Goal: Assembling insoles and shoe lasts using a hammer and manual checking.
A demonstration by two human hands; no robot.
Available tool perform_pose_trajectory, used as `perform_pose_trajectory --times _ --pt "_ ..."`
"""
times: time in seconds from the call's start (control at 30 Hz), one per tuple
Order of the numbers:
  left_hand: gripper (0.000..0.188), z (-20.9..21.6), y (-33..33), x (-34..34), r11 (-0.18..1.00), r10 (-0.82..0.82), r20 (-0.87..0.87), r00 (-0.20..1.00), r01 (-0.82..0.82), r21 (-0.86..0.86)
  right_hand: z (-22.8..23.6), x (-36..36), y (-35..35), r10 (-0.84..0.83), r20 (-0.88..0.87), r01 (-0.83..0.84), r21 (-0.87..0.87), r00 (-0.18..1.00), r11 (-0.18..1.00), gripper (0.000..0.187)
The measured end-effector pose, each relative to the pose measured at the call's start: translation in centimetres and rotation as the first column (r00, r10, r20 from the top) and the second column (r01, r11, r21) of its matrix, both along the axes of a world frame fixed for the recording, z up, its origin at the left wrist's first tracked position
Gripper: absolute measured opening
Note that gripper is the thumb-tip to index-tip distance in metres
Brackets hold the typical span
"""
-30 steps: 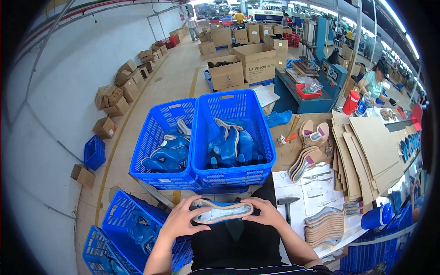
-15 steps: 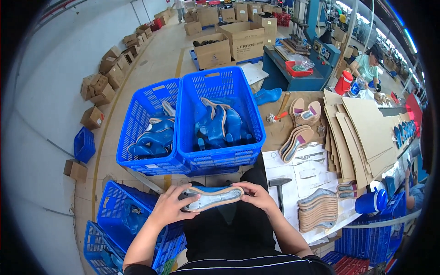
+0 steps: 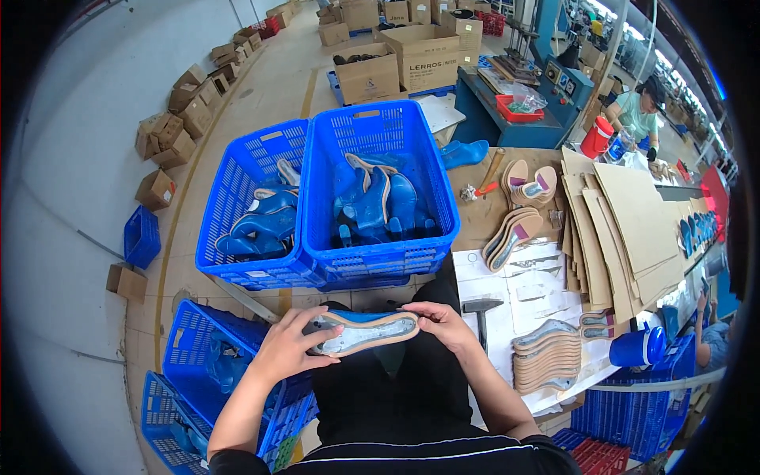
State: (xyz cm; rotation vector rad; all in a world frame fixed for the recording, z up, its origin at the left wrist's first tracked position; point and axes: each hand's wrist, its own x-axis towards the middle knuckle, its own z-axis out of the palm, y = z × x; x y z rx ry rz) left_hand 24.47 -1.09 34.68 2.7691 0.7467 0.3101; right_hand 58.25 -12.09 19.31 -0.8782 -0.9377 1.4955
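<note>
Between my two hands, above my lap, is a blue shoe last (image 3: 372, 332) with a tan-edged insole on its upturned bottom; the insole's middle is silvery grey. My left hand (image 3: 286, 346) grips the wider end, its thumb and fingers spread around the sides. At the narrower end, my right hand (image 3: 445, 324) pinches it with thumb and fingers. A hammer (image 3: 481, 307) lies on the white paper to the right, nearest my right hand. Beyond it stands a neat stack of insoles (image 3: 546, 362).
Two blue crates (image 3: 381, 257) holding more blue lasts stand ahead. More blue crates (image 3: 184, 372) sit low at left. On the bench at right are loose insoles (image 3: 511, 241), cardboard sheets (image 3: 633, 229) and a blue jug (image 3: 633, 348). A co-worker (image 3: 640, 111) sits at far right.
The view has shifted slightly. Both hands keep hold of the last, which is now tilted a little more, with its right end higher.
</note>
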Motion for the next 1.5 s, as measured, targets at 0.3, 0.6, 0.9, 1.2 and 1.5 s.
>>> perform_pose_trajectory --times 0.3,0.6,0.9,1.2,1.5 --pt "0.058 0.3 -0.6 0.4 0.997 0.048 0.043 0.998 -0.045 -0.055 -1.0 -0.7 0.1 -0.034 -0.101 0.031 -0.036 0.994 0.999 0.044" --pt "0.052 0.2 -0.7 0.3 0.992 0.073 -0.02 0.997 -0.074 -0.1 -2.6 -0.6 0.4 -0.016 -0.157 0.009 -0.043 0.987 0.999 0.054" --pt "0.051 1.1 -1.0 0.4 0.982 0.083 -0.024 0.996 -0.086 -0.17 -0.7 -1.0 -0.3 -0.002 -0.015 0.004 0.089 1.0 0.996 0.079" --pt "0.052 0.7 -1.0 0.4 0.981 0.092 -0.031 0.995 -0.096 -0.167 -0.7 -1.8 -0.3 -0.115 0.146 0.084 0.199 0.983 0.976 0.066" --pt "0.054 0.6 -1.0 0.5 0.982 0.09 -0.035 0.995 -0.095 -0.162 -3.3 -1.6 0.1 -0.11 -0.217 0.132 0.09 0.97 0.987 0.047"
